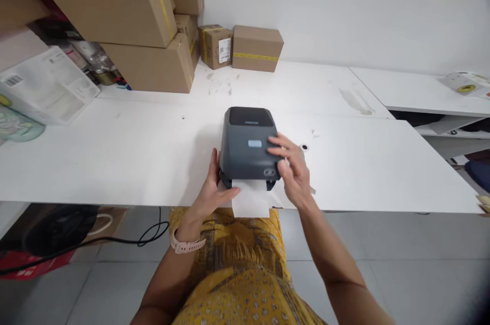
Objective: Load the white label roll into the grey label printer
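A dark grey label printer [247, 141] sits near the front edge of the white table, with a light blue button or window on its lid. White label paper [250, 202] comes out of its front and hangs past the table edge. Cupped against the printer's lower left side is my left hand [214, 187], its thumb reaching the paper's left edge. My right hand [294, 169] grips the lid's right side, fingers on top and thumb at the front corner. Whether the lid is fully closed, I cannot tell.
Cardboard boxes [149, 67] are stacked at the back left, and two smaller cartons [256, 47] stand by the wall. A clear-wrapped package [49, 85] lies far left. A small white roll [304, 147] is right of the printer. Black cable [126, 240] runs below the table [367, 161].
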The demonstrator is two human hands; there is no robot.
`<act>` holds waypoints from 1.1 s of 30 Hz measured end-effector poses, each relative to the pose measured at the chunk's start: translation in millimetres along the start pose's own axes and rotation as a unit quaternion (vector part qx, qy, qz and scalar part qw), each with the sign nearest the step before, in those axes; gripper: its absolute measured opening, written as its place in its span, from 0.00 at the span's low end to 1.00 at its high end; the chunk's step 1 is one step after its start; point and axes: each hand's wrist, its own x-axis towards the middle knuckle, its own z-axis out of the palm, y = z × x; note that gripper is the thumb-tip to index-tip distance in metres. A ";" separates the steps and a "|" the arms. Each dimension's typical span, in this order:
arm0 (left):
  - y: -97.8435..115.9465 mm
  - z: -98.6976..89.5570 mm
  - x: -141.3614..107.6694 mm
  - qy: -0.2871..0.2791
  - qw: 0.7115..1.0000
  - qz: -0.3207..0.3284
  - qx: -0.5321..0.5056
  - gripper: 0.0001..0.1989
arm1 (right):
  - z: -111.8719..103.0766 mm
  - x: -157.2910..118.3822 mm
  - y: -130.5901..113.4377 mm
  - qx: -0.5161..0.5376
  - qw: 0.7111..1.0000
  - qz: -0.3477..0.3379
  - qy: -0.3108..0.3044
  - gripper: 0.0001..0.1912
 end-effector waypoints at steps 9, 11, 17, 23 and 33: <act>29.3 17.0 6.6 0.068 0.993 -0.070 -0.069 0.48 | 35.3 -47.1 22.0 0.201 0.941 0.250 0.112 0.42; 30.5 22.0 11.1 0.084 0.992 -0.063 -0.071 0.47 | 36.8 -50.4 27.4 0.248 0.917 0.307 0.063 0.52; 12.2 22.4 12.9 0.109 0.992 -0.008 -0.059 0.48 | 39.3 -61.1 25.6 0.210 0.924 0.319 0.033 0.50; 8.8 19.7 19.3 0.111 0.993 0.023 -0.022 0.45 | 37.2 -53.6 13.9 0.194 0.929 0.312 0.037 0.50; 4.6 41.8 -57.9 0.261 0.962 0.045 0.067 0.21 | 25.3 -46.5 16.7 0.191 0.934 0.301 -0.010 0.49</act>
